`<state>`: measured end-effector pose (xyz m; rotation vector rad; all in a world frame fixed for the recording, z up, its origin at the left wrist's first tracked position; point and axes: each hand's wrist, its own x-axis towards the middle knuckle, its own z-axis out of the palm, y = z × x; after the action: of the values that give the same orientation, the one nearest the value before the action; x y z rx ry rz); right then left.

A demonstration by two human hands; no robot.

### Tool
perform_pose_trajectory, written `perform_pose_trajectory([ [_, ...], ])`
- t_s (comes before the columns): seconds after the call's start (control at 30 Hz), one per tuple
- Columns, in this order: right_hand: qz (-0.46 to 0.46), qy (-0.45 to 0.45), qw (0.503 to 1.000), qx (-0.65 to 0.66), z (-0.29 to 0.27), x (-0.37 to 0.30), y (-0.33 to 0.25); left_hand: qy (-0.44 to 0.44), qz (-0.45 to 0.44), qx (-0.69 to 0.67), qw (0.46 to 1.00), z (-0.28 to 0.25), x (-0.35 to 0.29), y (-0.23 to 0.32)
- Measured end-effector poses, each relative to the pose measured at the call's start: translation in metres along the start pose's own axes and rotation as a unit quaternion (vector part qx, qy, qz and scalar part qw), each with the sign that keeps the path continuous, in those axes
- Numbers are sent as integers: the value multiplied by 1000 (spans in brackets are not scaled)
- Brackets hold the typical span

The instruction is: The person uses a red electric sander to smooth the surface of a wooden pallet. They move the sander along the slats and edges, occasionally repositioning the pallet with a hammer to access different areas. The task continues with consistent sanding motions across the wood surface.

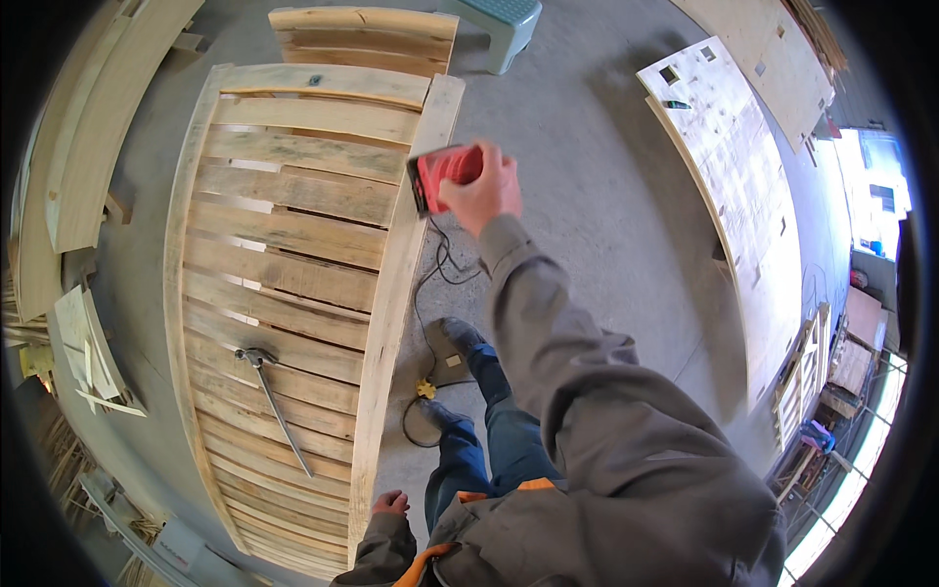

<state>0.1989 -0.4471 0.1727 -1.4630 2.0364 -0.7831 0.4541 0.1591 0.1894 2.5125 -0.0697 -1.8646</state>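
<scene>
Gripped in the right hand [489, 191] is a red palm sander [445, 176], its black base turned toward the long right rail [386, 323] of a slatted wooden frame [284, 274], near the far end; how firmly it is pressed cannot be told. Close to the body, the left hand [391, 503] is held half curled beside the near part of that rail; whether anything is grasped by it cannot be told. On the floor by the shoes [437, 414], a dark cord [418, 293] and a small yellow piece [425, 389] can be seen. Across the slats a claw hammer [273, 393] is laid, head pointing away. Farther off, a plywood panel [743, 196] pierced by square cutouts is placed to the right, and a green stool [509, 24] is seen beyond the frame.
</scene>
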Motion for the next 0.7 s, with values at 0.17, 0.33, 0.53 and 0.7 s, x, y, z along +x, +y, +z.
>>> perform_pose_trajectory([
  [0.17,28,8,997,75,-6,88,26,-8,-2,14,1000,5,0,20],
  [0.33,21,50,983,176,0,115,56,1,5,35,999,-1,8,31],
  [0.53,103,18,949,296,20,13,75,-4,12,47,999,-5,6,45],
  [0.7,185,-28,931,314,28,-124,88,-10,16,55,998,-11,7,53],
])
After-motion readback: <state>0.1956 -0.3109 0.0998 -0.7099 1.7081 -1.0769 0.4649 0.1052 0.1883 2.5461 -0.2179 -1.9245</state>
